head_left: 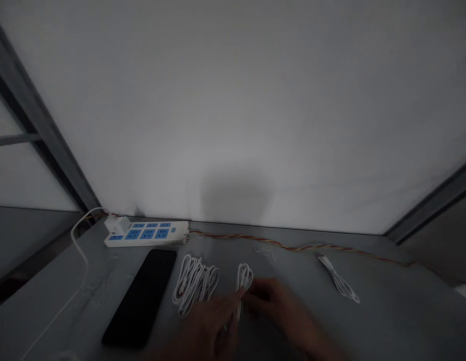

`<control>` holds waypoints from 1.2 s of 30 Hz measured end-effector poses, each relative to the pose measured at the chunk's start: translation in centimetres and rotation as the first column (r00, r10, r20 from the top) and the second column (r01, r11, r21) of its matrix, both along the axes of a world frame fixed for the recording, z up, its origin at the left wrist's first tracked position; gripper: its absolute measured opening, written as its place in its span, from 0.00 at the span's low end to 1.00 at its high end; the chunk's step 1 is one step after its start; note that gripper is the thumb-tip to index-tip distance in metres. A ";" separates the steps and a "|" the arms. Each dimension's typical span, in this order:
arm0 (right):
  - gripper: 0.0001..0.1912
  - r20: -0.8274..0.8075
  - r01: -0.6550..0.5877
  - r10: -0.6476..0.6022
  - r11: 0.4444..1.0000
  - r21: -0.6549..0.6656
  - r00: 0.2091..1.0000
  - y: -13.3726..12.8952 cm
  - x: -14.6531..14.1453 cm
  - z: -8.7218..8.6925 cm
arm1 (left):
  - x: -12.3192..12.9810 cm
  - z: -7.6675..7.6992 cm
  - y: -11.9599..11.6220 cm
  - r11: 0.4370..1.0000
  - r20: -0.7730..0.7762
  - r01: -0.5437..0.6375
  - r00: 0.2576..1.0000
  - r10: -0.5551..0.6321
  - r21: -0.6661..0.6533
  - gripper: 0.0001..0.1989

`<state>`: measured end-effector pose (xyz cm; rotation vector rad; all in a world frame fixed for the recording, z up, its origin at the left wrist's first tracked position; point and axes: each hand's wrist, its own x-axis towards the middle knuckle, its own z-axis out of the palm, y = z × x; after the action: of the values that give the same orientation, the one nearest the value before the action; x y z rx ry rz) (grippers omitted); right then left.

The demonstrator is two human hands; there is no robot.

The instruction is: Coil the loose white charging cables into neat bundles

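A coiled white cable [244,275] stands up between my two hands, its looped top showing above the fingers. My left hand [212,321] is closed around its lower part. From the right, my right hand [272,303] pinches at the same bundle, fingers bent in; its fingertips are partly hidden and blurred. Just left of the held bundle lies a larger pile of looped white cable [195,283], its lower edge covered by my left hand. Farther right, another bundled white cable [338,279] rests alone on the grey table [386,311].
A black phone [142,298] lies left of the cables. Behind it sits a white power strip [147,234] with blue sockets and a white plug adapter [117,224]. A twisted red-yellow wire [285,245] runs along the back, near thin white scraps [265,251]. A white cord [80,250] trails down the left.
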<state>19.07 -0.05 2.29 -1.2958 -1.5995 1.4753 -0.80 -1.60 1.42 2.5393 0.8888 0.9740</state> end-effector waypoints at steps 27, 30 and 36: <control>0.03 0.213 0.025 0.011 0.986 -0.167 0.977 -0.8 1.8 0.1 | -0.6 0.5 1.6 0.957 -0.130 0.027 0.991 0.012 0.289 0.09; 0.05 0.165 0.028 -0.004 0.989 -0.143 0.986 -0.9 1.7 0.5 | -0.4 -0.4 1.3 0.981 -0.046 -0.061 0.996 0.070 0.183 0.08; 0.09 -0.089 -0.169 0.161 0.981 -0.099 0.983 -1.0 0.1 2.3 | 0.2 0.2 1.0 0.920 0.037 -0.218 0.969 0.243 -0.325 0.14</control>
<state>19.21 -1.01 4.57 -1.1674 -1.6280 1.7121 -0.58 -0.62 1.60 2.1466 1.2351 0.8995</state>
